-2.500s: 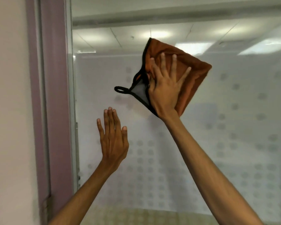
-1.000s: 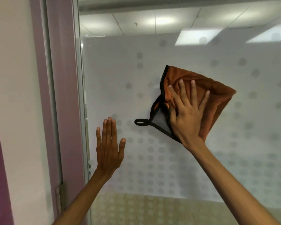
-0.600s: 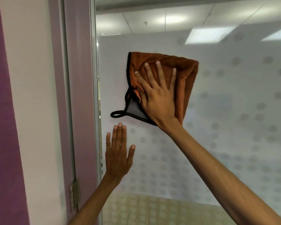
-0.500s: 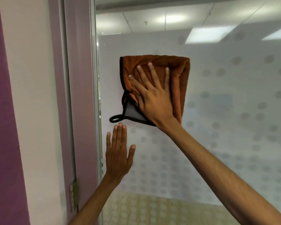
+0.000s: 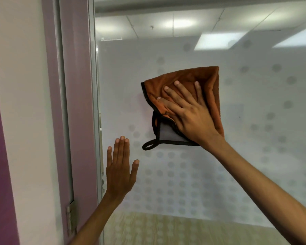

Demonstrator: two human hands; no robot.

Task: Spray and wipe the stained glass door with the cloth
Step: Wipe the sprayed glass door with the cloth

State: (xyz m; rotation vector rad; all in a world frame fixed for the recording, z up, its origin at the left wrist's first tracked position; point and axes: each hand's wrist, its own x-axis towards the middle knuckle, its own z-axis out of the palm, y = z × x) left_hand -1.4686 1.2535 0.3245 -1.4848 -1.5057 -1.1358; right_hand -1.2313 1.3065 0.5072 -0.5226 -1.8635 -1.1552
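The glass door (image 5: 254, 138) fills the view, frosted with rows of grey dots. An orange cloth (image 5: 207, 80) with black trim, a grey underside and a hanging loop lies flat on the glass at mid height. My right hand (image 5: 189, 112) presses on it with fingers spread, palm down. My left hand (image 5: 120, 170) rests flat on the glass below and to the left of the cloth, fingers straight and together, holding nothing. No spray bottle is in view.
A purple door frame (image 5: 74, 103) with a metal hinge (image 5: 70, 218) runs down the left, beside a white wall (image 5: 19, 103). The door's metal edge (image 5: 95, 121) stands next to my left hand. Ceiling lights show through the glass above.
My right hand has slid the cloth to the right and a little down, away from the door edge, and the cloth has tilted. My left hand has stayed flat on the glass.
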